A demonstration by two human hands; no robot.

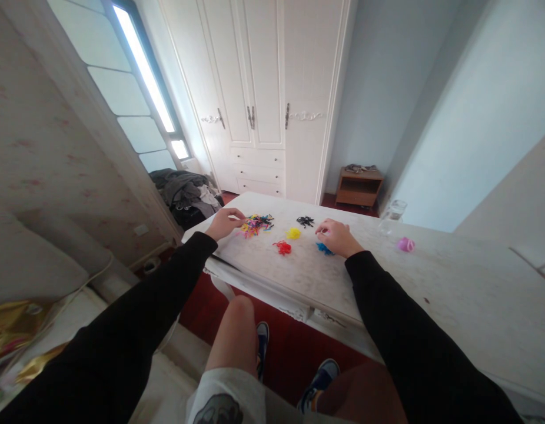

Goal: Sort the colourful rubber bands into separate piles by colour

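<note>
On the white table [308, 268] lies a mixed heap of coloured rubber bands [256, 224]. My left hand [225, 223] rests at the heap's left edge, fingers curled into it. Sorted little piles lie nearby: black [305, 221], yellow [293, 234], red [282, 248] and blue [323, 249]. My right hand [338, 237] sits on the table over the blue pile, fingers bent down onto it. What either hand pinches is too small to tell.
A pink clump [405, 244] and a clear glass jar [392, 215] stand at the table's right. White wardrobe [263, 100] behind, a small wooden stand [358, 186] in the corner, a pile of clothes [188, 194] at left. My knees sit under the table edge.
</note>
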